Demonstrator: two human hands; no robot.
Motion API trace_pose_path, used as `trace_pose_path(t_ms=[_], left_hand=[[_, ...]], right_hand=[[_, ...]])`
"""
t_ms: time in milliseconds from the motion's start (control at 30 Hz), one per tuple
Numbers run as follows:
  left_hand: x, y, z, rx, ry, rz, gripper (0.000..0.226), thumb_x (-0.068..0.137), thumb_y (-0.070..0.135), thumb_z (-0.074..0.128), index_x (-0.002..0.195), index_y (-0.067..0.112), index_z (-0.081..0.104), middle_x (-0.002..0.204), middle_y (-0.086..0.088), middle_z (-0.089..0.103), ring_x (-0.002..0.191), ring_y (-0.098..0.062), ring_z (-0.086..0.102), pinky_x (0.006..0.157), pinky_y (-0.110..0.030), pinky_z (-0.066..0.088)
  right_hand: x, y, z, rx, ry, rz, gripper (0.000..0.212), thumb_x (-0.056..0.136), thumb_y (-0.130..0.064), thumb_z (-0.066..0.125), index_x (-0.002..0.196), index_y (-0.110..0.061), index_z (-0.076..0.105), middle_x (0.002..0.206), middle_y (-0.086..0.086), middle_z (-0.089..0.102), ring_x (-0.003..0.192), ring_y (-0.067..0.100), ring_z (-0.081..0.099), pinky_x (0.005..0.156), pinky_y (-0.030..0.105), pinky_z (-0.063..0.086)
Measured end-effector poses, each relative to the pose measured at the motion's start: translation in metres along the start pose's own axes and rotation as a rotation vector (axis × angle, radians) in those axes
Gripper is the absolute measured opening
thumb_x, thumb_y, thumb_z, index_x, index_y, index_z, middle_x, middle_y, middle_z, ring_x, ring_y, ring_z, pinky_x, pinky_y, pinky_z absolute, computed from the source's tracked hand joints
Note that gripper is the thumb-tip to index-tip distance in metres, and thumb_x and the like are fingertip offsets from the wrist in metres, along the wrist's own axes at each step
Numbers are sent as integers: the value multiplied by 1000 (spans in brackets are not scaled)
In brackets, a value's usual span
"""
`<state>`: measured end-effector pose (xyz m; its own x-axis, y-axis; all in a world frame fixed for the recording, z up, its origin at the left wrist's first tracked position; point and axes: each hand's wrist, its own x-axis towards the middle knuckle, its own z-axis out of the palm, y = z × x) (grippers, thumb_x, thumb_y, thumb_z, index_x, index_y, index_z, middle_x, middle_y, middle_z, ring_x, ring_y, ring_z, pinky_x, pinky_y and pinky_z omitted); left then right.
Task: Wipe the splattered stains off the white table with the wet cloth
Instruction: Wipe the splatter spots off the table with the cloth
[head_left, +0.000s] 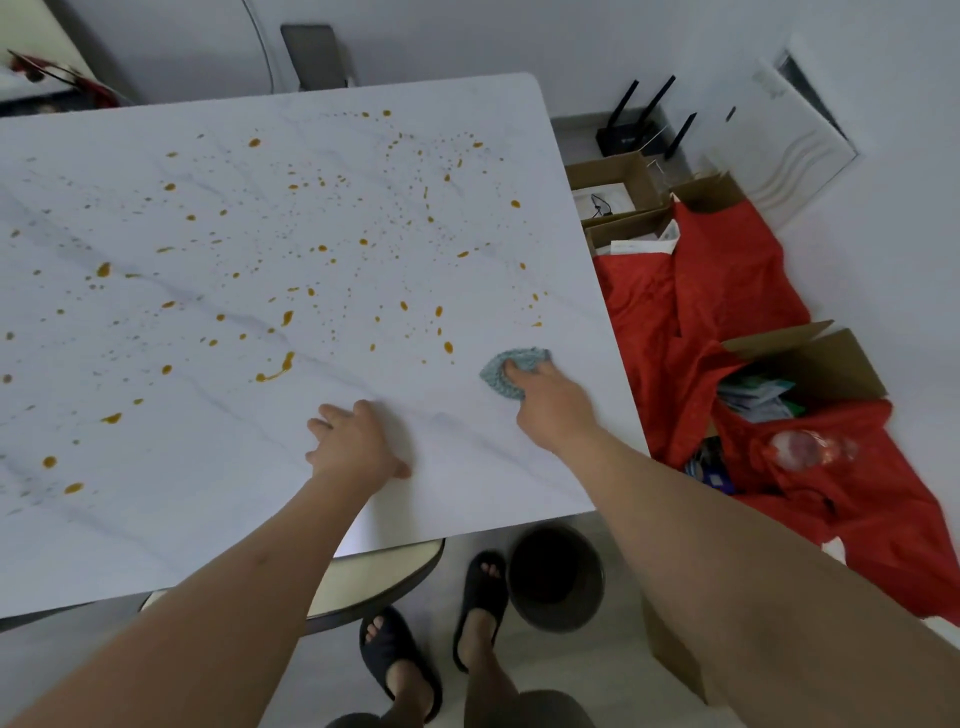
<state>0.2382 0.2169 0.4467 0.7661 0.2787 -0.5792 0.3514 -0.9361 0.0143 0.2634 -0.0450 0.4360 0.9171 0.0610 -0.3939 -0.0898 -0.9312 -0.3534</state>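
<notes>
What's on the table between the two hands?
Nothing: in the head view, bare table separates the left hand from the right hand holding the cloth.

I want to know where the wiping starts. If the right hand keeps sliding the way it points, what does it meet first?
Probably the orange drops just beyond the cloth held by the right hand.

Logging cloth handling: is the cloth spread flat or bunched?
Bunched. The cloth is a crumpled wad under the right hand.

White marble-veined tabletop (218, 493), orange stains (275, 371) splattered over most of it. Blue-grey cloth (501, 376) near right edge; left hand (358, 441) flat near front edge.
</notes>
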Motion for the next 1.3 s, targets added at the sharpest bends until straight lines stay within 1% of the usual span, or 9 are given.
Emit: trace_pose_path(t_ms=[267, 533, 600, 667, 733, 833, 967, 1100, 1300], left_hand=[[1, 0, 2, -25, 6, -4, 101, 53, 47, 94, 130, 16, 37, 139, -19, 30, 131, -40, 30, 93, -54, 50], [1, 0, 0, -15, 12, -4, 98, 53, 48, 95, 124, 14, 37, 128, -17, 34, 120, -37, 35, 90, -51, 52], [1, 2, -1, -23, 15, -6, 97, 52, 47, 96, 122, 14, 37, 124, -16, 34, 118, -37, 35, 88, -49, 52], [1, 4, -2, -26, 10, -15, 95, 52, 45, 97, 118, 15, 36, 121, -16, 34, 116, -36, 36, 84, -47, 52], [1, 6, -3, -30, 3, -22, 92, 53, 42, 97, 116, 15, 35, 118, -16, 33, 114, -36, 36, 82, -46, 52], [1, 7, -4, -30, 3, -31, 89, 54, 41, 97, 111, 16, 33, 116, -16, 33, 112, -36, 36, 80, -46, 52], [1, 7, -2, -35, 5, -29, 89, 52, 41, 97, 107, 17, 32, 115, -15, 32, 111, -35, 36, 76, -45, 52], [2, 5, -2, -38, 17, -22, 89, 51, 41, 97, 108, 17, 34, 114, -14, 33, 111, -35, 36, 78, -46, 55], [0, 5, -3, -36, 14, -26, 88, 50, 41, 97, 106, 18, 34, 113, -13, 32, 113, -35, 36, 79, -46, 55]], right_hand=[[13, 29, -20, 74, 165, 336, 72, 89, -14, 52, 157, -22, 30, 154, 16, 34, 138, 37, 41, 108, 39, 38], [-14, -77, 14, 96, -183, -97, 60, 89, -14, 55, 147, -30, 50, 152, 7, 45, 130, 31, 51, 103, 35, 46], [-16, -71, -1, 399, -242, 4, 46, 88, -8, 49, 128, -20, 67, 125, 13, 66, 96, 30, 66, 80, 36, 56], [-12, -58, -25, 760, -264, 169, 36, 85, -7, 46, 106, -11, 74, 84, 12, 68, 54, 19, 57, 53, 28, 50], [2, -35, -52, 862, -181, 214, 26, 85, -7, 50, 91, -7, 75, 67, 6, 62, 46, 10, 50, 49, 20, 42], [28, 1, -88, 833, -9, 280, 18, 91, -20, 60, 93, -9, 74, 80, 6, 66, 64, 17, 57, 55, 25, 50], [54, 37, -102, 353, 315, 279, 29, 90, -21, 45, 109, -19, 66, 100, 6, 69, 95, 31, 63, 78, 42, 53], [76, 40, -79, 189, 179, 268, 53, 95, -15, 53, 148, -19, 47, 143, 13, 54, 133, 35, 46, 107, 41, 41], [84, -3, -63, 53, 40, 147, 64, 98, -17, 51, 158, -23, 30, 148, 16, 48, 131, 38, 48, 103, 38, 43]])
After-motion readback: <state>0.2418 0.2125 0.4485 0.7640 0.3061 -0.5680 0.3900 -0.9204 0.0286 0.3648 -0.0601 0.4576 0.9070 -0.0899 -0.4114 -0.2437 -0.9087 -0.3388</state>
